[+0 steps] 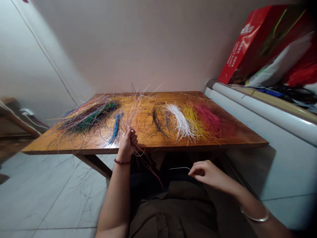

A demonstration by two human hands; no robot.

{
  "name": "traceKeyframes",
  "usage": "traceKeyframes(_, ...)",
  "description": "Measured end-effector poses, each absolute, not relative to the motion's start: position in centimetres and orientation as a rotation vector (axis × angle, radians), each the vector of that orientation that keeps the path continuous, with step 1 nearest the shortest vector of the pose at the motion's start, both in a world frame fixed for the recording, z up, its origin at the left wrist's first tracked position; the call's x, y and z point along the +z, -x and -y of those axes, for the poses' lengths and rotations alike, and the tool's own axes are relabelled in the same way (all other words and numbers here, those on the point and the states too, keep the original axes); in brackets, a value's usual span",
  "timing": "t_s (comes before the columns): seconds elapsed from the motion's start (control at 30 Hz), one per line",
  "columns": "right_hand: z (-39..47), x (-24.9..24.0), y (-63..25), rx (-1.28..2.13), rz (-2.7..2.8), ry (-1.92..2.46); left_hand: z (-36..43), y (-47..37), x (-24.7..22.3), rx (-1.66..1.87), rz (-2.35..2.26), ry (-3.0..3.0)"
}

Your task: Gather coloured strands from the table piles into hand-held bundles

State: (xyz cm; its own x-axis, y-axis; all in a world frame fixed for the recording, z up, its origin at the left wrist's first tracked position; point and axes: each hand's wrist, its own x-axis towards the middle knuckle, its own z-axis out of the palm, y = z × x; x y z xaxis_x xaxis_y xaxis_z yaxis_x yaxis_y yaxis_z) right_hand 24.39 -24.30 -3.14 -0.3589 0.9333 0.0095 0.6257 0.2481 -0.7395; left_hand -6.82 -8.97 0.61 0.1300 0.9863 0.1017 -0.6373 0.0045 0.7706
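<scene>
My left hand is closed around a loose bundle of thin wire-like strands, over the table's front edge. The strands fan out above the fist, and a few reddish ones hang below it. Lower right, over my lap, my right hand pinches a single white strand between thumb and fingertips. Sorted piles lie to the right of my left hand: black strands, white strands, yellow strands and pink strands. A small blue bunch rests just left of the fist.
A large mixed-colour heap of strands covers the left of the wooden table, some ends sticking out past its edge. On the right, a red bag stands on a white surface beside a long pale roll. A wall rises behind.
</scene>
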Motion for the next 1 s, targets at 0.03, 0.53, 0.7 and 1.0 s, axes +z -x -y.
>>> traceKeyframes(0.03, 24.9, -0.7, -24.3, 0.854, 2.057, 1.387, 9.0, 6.8, 0.6, 1.382, -0.559, -0.797)
traceKeyframes(0.53, 5.4, 8.7, -24.5, 0.025, 1.582, 1.389, 9.4, 7.0, 0.9, 1.378, -0.512, -0.769)
traceKeyframes(0.7, 2.9, 5.0, -25.7, 0.020, 1.654, 1.771, 9.3, 7.0, 0.9, 1.370, -0.513, -0.754)
traceKeyframes(1.0, 6.5, 7.0, -25.0, -0.281, 1.638, 1.792, 9.2, 7.0, 0.8, 1.371, -0.506, -0.750)
